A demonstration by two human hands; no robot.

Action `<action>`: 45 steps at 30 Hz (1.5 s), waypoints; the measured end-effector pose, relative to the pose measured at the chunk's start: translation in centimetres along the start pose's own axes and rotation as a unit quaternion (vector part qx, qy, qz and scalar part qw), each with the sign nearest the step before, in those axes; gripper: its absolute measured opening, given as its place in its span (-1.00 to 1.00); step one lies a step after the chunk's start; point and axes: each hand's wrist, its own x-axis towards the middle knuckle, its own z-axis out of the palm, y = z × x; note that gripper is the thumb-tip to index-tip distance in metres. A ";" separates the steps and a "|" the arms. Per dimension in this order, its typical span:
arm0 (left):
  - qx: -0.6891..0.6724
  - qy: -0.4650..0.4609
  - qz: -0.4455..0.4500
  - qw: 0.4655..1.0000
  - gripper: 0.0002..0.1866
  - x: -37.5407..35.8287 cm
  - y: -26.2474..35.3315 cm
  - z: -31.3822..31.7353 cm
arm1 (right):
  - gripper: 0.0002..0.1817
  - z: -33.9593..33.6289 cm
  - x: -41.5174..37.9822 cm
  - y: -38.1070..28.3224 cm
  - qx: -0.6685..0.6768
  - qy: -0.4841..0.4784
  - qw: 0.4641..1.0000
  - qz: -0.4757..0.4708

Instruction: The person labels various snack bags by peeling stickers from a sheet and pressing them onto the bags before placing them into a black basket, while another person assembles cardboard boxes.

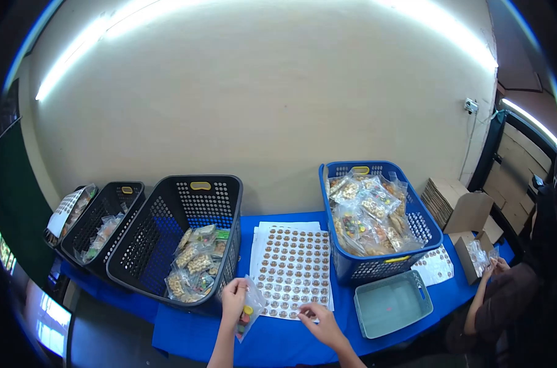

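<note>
My left hand (pixel 233 300) is closed on the top of a small clear plastic bag (pixel 251 306) with red, yellow and green pieces inside. The bag hangs tilted beside the lower left of a sheet of round stickers (pixel 293 264), printed in rows. At the sheet's bottom edge is my right hand (pixel 321 325), fingers bent and tips drawn together over the last row. Whatever lies between those fingertips is too small to make out. Left of my left hand, a black basket (pixel 140 245) contains several filled snack bags (pixel 195 264).
A blue basket (pixel 382 270) heaped with snack bags stands right of the sheet, behind a grey-green tray (pixel 395 328). Two more dark baskets are at far left. At right, another person's hands (pixel 498 267) work by an open cardboard box (pixel 471 254). A blue cloth (pixel 254 343) covers the table.
</note>
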 end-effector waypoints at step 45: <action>0.084 -0.049 0.287 0.953 -0.81 -2.9 5.7 11.2 | -0.89 -6.4 -1.8 -1.3 -0.011 0.097 0.994 -0.057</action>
